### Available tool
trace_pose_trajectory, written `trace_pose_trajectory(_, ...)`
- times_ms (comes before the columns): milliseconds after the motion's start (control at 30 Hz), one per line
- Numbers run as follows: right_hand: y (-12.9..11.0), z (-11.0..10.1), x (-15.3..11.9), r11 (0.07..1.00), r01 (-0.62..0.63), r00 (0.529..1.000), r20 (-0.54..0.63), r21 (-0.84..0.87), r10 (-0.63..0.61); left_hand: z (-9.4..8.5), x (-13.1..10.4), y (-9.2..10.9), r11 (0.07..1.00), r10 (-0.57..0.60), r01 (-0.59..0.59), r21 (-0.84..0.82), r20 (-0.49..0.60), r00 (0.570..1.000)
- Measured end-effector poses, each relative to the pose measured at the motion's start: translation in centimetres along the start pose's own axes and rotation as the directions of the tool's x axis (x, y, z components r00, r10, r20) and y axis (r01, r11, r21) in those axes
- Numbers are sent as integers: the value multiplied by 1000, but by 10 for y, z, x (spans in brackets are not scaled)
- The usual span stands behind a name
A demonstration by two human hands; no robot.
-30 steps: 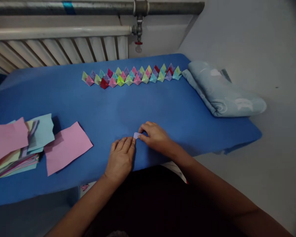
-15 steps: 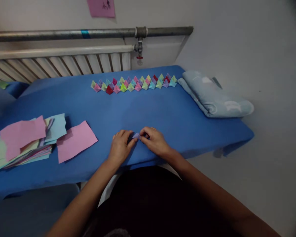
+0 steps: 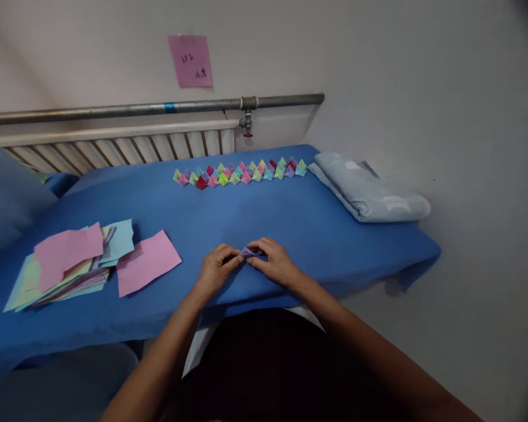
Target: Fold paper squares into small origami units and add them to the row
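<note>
Purple folded paper (image 3: 247,252) between both hands, pink sheet (image 3: 147,269) alongside

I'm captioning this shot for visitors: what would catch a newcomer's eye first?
Probably the row of bright folded paper shapes along the far side of the blue table. Next, the left hand and right hand pinching a small purple paper piece at the near edge.

Blue table (image 3: 290,223); paper stack (image 3: 70,264); origami row (image 3: 240,172); blanket (image 3: 369,196)
</note>
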State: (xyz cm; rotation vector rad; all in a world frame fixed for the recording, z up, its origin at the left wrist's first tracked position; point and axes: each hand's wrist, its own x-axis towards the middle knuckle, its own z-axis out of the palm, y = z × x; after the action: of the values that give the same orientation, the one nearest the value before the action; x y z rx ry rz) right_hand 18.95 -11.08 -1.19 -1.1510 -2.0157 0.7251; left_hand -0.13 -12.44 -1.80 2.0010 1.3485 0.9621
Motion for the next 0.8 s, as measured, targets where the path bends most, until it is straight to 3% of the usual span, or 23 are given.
trace_pose_trajectory(333, -1, -3, -4, 998, 11, 1000, 14, 59, -12, -1, 1, 2, 998, 44, -43, -51, 16, 999)
trace_pose_trajectory(800, -1, -3, -4, 997, 17, 999, 37, 73, -19, 2, 0, 1, 987, 100, -105, 119, 47, 994)
